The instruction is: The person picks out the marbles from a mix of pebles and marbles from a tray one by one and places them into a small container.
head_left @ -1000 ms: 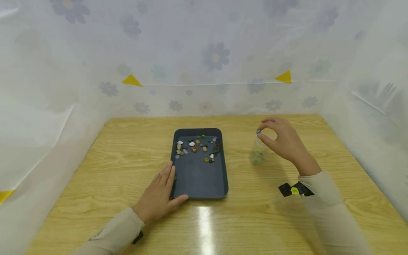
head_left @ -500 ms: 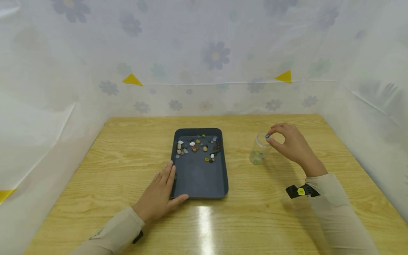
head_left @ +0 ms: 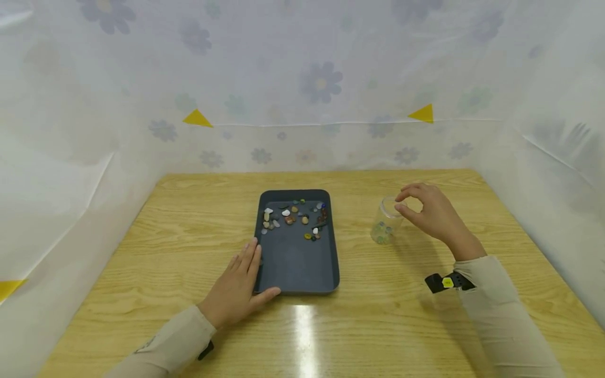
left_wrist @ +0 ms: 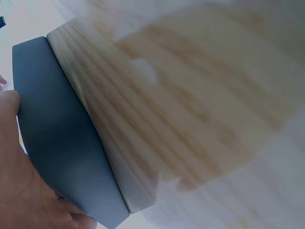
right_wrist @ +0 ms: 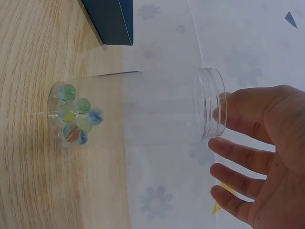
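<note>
Nearest you, your beige sleeves [head_left: 177,336] are reaching over the wood-grained table [head_left: 184,254], a black-and-yellow wristband [head_left: 448,282] showing by the right cuff. Your left hand [head_left: 235,290] is lying along the left rim of the dark tray [head_left: 296,268], toward its near corner, fingers straight, thumb spreading over the near edge, touching without gripping. Small mixed-colour pebbles [head_left: 289,220] are lying scattered across the tray's far half. Level with them, to the right, a clear jar [head_left: 388,214] is standing upright on the table, green, blue and reddish marbles [right_wrist: 83,105] sitting at its bottom. Your right hand [head_left: 432,214] is hovering at its mouth, thumb and index finger curving apart, gripping nothing; I can't tell whether they're touching the rim. Beyond the table, a flower-printed sheet [head_left: 264,63] is hanging, yellow triangles [head_left: 197,118] showing left and right.
</note>
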`<action>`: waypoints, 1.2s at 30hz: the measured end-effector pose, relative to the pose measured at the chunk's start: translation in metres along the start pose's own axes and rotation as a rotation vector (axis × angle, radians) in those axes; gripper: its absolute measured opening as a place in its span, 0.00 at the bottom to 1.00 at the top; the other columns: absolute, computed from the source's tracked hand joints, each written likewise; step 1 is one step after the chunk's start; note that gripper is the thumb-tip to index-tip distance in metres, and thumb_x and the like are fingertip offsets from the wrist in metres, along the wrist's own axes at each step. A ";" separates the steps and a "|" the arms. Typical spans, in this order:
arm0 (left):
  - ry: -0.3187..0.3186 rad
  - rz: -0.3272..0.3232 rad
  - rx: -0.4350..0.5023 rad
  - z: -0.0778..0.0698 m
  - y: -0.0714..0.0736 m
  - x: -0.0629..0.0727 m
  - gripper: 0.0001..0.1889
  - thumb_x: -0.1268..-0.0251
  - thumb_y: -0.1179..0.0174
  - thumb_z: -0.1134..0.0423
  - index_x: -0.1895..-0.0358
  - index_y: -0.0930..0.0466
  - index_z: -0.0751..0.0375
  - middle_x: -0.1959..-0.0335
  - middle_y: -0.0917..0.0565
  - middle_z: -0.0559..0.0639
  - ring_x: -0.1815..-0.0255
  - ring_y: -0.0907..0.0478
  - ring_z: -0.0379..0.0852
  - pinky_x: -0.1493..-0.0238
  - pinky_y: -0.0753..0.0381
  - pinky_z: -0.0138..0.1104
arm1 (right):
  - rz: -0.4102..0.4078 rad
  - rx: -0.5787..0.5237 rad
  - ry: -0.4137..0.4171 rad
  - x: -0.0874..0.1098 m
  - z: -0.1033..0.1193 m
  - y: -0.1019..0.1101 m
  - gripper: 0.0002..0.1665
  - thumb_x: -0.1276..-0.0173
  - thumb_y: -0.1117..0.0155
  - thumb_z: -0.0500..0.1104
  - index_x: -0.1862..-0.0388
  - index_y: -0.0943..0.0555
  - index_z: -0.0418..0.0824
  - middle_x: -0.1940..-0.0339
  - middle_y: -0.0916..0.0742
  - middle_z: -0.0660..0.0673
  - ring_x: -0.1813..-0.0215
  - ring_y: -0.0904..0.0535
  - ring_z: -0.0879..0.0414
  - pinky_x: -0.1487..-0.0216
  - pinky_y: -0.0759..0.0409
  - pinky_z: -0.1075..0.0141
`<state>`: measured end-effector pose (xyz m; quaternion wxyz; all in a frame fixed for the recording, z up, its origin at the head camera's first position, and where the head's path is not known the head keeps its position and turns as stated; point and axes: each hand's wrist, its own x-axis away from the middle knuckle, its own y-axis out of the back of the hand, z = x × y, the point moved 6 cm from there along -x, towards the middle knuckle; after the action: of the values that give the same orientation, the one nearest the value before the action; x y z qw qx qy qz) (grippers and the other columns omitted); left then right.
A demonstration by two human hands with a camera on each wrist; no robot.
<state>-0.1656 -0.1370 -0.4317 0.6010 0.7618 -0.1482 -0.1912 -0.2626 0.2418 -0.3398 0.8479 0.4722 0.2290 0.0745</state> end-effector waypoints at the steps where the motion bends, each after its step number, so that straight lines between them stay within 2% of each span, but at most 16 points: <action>1: -0.001 -0.002 0.005 0.000 0.000 0.000 0.51 0.36 0.54 0.30 0.27 0.51 0.74 0.24 0.54 0.66 0.25 0.54 0.61 0.30 0.46 0.54 | 0.002 -0.001 -0.003 0.000 0.000 0.000 0.08 0.32 0.37 0.40 0.58 0.18 0.37 0.43 0.22 0.32 0.40 0.33 0.32 0.40 0.39 0.36; 14: 0.015 0.021 0.014 0.000 -0.002 0.000 0.52 0.36 0.56 0.29 0.26 0.53 0.72 0.24 0.57 0.64 0.24 0.56 0.58 0.28 0.48 0.52 | 0.012 0.004 0.004 0.001 -0.001 0.000 0.09 0.31 0.38 0.40 0.57 0.18 0.37 0.44 0.22 0.33 0.40 0.32 0.33 0.42 0.37 0.37; 21: 0.020 0.028 0.014 0.000 -0.001 0.000 0.52 0.36 0.56 0.29 0.26 0.53 0.72 0.24 0.57 0.64 0.24 0.57 0.58 0.28 0.48 0.52 | 0.007 0.013 0.024 -0.004 0.003 0.000 0.15 0.30 0.38 0.43 0.49 0.21 0.37 0.44 0.21 0.34 0.40 0.31 0.35 0.41 0.36 0.38; 29: 0.024 0.029 0.020 0.001 -0.001 0.001 0.52 0.36 0.56 0.29 0.26 0.53 0.72 0.24 0.57 0.64 0.24 0.57 0.58 0.28 0.49 0.52 | -0.088 0.014 0.148 -0.018 0.036 0.000 0.15 0.34 0.35 0.39 0.49 0.20 0.37 0.43 0.21 0.37 0.40 0.30 0.37 0.42 0.33 0.41; 32: 0.022 0.027 0.017 0.001 -0.001 0.001 0.52 0.36 0.57 0.28 0.26 0.54 0.71 0.24 0.57 0.64 0.24 0.57 0.58 0.28 0.48 0.52 | -0.091 0.008 0.195 -0.024 0.050 -0.008 0.15 0.35 0.34 0.38 0.50 0.19 0.36 0.43 0.20 0.37 0.41 0.30 0.38 0.43 0.32 0.42; 36: 0.017 0.018 0.006 0.000 0.000 0.000 0.52 0.36 0.56 0.29 0.26 0.52 0.72 0.24 0.56 0.65 0.24 0.55 0.59 0.29 0.46 0.53 | -0.056 -0.006 0.230 -0.036 0.064 -0.023 0.14 0.34 0.35 0.40 0.51 0.19 0.38 0.44 0.20 0.38 0.40 0.29 0.39 0.41 0.32 0.43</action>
<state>-0.1656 -0.1372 -0.4321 0.6015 0.7640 -0.1502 -0.1788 -0.2670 0.1683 -0.3189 0.8193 0.4513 0.3377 0.1052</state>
